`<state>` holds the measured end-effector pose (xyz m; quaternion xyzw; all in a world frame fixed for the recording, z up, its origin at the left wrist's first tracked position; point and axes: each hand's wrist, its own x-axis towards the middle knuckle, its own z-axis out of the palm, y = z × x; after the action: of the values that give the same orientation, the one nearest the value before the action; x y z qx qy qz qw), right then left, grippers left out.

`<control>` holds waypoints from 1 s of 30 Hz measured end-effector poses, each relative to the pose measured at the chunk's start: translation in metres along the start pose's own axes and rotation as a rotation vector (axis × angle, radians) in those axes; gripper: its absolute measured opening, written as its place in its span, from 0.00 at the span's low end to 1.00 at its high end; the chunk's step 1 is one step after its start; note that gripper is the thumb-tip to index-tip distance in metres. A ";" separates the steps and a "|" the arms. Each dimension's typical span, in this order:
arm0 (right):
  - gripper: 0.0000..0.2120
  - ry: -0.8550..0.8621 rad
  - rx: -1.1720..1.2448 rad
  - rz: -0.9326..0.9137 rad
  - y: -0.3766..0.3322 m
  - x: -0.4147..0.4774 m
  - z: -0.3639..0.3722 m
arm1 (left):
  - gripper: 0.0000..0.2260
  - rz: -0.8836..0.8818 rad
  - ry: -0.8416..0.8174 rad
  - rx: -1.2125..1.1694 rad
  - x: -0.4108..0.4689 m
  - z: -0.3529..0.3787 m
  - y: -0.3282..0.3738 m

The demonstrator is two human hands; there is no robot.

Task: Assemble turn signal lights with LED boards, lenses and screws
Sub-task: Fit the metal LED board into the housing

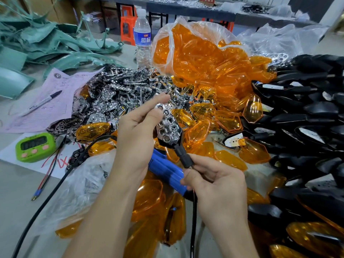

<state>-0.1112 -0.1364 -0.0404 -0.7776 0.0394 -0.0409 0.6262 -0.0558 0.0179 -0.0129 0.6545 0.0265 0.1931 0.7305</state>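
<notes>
Near centre, my left hand pinches the top of a chrome honeycomb reflector plate seated in a black plastic signal housing; at four o'clock my right hand pinches its black stalk. Loose orange lenses surround them.

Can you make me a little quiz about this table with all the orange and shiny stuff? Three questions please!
1. True or false: the green timer lies to the left of the left hand.
2. What colour are the lenses in the clear bag? A blue, B orange, C green.
3. Fill in: the right hand pinches the black stem, and the ___ hand pinches the chrome reflector above it.
Key: 1 true; 2 B; 3 left.
</notes>
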 end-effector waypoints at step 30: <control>0.21 -0.008 0.145 0.026 0.001 0.000 -0.002 | 0.07 -0.273 0.219 -0.204 0.004 0.000 -0.002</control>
<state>-0.1116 -0.1387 -0.0414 -0.7298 0.0439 -0.0324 0.6814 -0.0520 0.0187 -0.0136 0.5423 0.1746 0.1642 0.8053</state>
